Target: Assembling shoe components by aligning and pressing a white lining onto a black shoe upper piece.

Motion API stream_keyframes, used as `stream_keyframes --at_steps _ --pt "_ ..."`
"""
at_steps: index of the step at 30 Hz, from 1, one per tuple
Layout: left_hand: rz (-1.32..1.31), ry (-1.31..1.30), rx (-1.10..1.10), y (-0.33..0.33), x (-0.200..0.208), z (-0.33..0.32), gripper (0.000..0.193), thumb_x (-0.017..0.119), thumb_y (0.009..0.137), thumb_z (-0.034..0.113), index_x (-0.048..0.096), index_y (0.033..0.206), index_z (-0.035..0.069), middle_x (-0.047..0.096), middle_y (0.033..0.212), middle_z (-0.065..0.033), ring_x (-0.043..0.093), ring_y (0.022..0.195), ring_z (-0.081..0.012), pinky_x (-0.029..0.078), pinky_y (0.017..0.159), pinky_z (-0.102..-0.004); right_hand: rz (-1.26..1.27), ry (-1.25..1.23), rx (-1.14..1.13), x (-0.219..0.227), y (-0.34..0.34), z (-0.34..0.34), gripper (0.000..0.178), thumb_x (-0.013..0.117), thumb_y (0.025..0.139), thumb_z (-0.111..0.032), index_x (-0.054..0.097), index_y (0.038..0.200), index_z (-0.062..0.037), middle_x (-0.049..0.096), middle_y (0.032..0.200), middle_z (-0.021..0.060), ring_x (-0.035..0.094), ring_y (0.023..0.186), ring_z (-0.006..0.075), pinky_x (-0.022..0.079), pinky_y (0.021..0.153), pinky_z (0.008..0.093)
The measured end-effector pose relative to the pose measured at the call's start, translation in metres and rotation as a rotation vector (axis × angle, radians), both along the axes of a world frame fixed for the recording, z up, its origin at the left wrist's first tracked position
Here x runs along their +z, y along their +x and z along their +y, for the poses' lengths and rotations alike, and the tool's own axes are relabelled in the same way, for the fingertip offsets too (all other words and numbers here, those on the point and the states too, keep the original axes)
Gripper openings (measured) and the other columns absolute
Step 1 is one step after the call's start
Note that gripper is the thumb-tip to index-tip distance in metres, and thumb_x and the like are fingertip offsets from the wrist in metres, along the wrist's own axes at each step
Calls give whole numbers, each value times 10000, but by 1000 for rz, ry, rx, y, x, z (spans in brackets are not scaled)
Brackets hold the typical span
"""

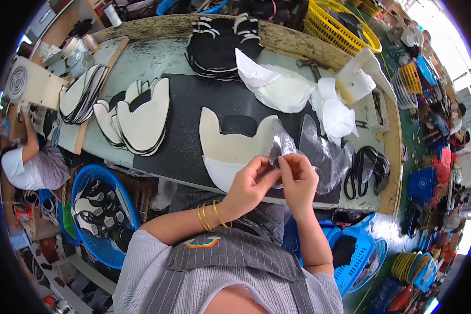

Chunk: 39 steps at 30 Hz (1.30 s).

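Observation:
My left hand [248,183] and my right hand [300,180] meet at the table's near edge, both pinching a small clear plastic film piece [283,144] that stands up between the fingertips. Just behind the hands a cream shoe-upper piece [230,146] with a black tongue-shaped cut-out lies flat on the black mat [188,112]. To the right of the hands sits a pile of clear film pieces [327,154]. Gold bangles ring my left wrist.
Stacks of cream-and-black upper pieces [138,120] lie left on the mat, black pieces [220,44] at the back, white liners [277,86] behind. Black straps [366,170] rest right. A blue basket [102,209] stands lower left, a yellow basket [340,26] far back. Another person [29,162] sits left.

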State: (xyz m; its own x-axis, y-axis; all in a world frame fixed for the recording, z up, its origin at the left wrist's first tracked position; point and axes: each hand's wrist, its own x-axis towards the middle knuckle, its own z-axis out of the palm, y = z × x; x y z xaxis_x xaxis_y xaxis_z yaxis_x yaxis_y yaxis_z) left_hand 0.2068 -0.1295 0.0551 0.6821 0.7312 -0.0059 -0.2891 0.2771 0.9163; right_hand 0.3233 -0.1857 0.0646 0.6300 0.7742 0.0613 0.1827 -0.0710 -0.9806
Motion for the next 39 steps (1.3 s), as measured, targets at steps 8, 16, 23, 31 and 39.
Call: stream_keyframes --at_steps 8,16,23,31,39 --pt "-26 -228 86 -34 39 24 176 589 913 85 618 1052 -20 650 898 -39 599 808 -70 503 723 -216 -885 452 215 40 -14 27 285 688 717 39 630 995 12 579 842 93 583 665 207 484 564 284" --pt "-15 109 224 -48 45 18 191 523 948 78 597 1069 -51 656 926 -88 651 840 -144 551 765 -269 -1189 385 361 68 -26 27 419 652 586 21 637 1003 60 584 913 103 576 727 230 494 589 298" --pt "-32 77 195 -53 48 21 191 518 943 45 569 1084 -73 647 939 -101 655 823 -149 560 755 -274 -1247 330 360 77 -36 29 345 682 619 59 637 961 43 582 865 101 583 724 232 499 588 297" --pt "-197 -230 78 -55 56 23 159 556 928 79 555 1034 -40 599 930 -71 619 818 -112 569 734 -276 -430 227 390 76 -41 25 131 650 739 61 608 846 -1 577 743 67 547 602 101 439 566 218" --pt "183 680 476 -51 43 12 185 665 846 67 508 764 14 467 701 -27 467 586 -63 367 496 -215 -255 139 288 60 -55 20 67 531 910 -32 556 946 18 585 842 60 523 693 97 422 614 226"
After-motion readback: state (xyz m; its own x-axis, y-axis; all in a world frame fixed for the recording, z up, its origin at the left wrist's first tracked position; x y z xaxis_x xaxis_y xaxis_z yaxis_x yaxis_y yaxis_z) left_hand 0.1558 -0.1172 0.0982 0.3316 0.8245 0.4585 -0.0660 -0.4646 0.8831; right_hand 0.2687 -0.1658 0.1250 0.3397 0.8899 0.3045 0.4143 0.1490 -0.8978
